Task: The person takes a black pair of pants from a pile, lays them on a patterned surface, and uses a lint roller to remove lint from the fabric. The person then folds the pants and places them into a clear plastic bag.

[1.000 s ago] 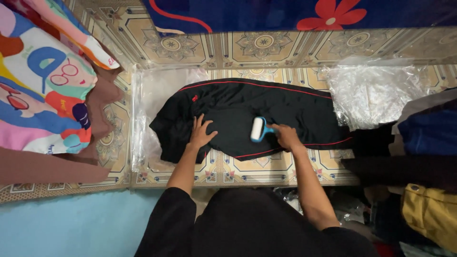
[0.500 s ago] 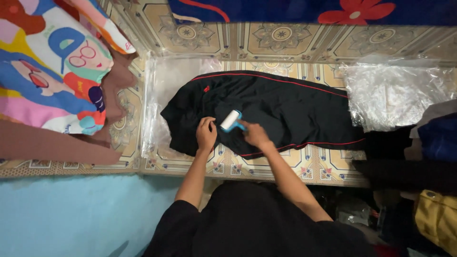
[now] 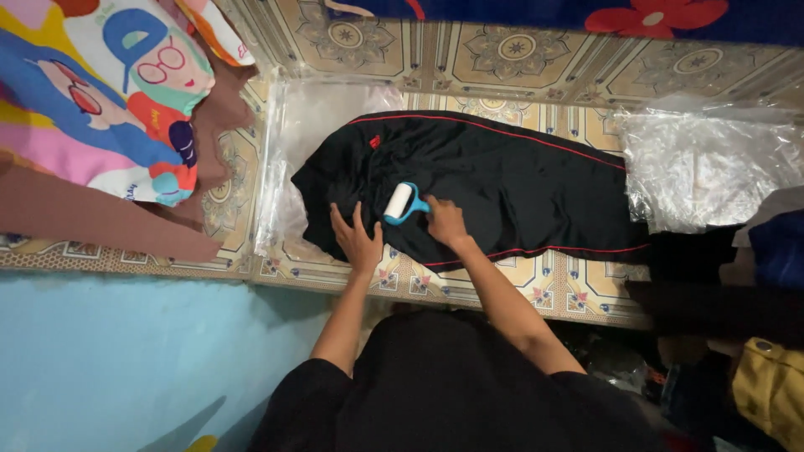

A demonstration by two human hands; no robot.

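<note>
Step in hand, as judged: lint-rolling a black garment (image 3: 502, 188) with red piping, spread flat on the tiled floor (image 3: 519, 59) over a clear plastic sheet (image 3: 293, 167). Left hand (image 3: 356, 238) lies flat, fingers spread open, pinning the garment's near left edge. Just right of it, the lint roller (image 3: 400, 202), white drum and blue handle, rests on the cloth. Right hand (image 3: 445, 222) has fingers closed around the handle. A further pass calls for firm hold-down and even strokes.

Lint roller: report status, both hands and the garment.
Right hand grips lint roller on black garment. Left hand flat on garment edge. Clear plastic lies to the right, apart.
</note>
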